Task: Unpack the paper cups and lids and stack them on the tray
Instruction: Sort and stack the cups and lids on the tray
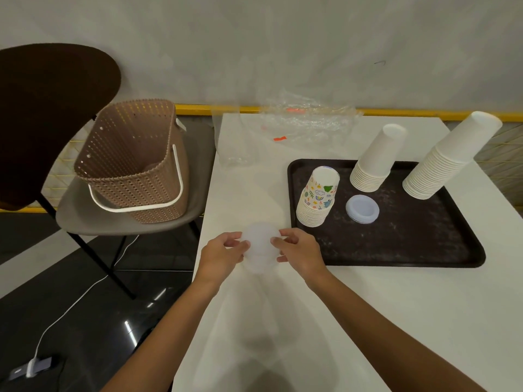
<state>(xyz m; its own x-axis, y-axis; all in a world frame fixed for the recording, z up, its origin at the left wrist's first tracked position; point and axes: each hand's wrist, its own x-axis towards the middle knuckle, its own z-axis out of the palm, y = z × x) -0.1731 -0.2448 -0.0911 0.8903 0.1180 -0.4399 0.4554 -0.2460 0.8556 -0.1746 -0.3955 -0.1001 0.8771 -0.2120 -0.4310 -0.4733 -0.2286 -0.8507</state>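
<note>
Holding translucent lids (pixel 260 246) above the table (pixel 353 321) near its left edge, just off the near-left corner of the tray (pixel 396 263).
Left hand (pixel 223 250) and right hand (pixel 300 248) pinch their sides, fingers curled; thin, slippery lids may fan apart and slide off that edge.

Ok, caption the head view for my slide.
Left hand and right hand hold translucent lids beside the tray of cup stacks and a lid pile.

Café-like spot, serving tray (pixel 410 239) (cup stacks (pixel 373 162))
</note>
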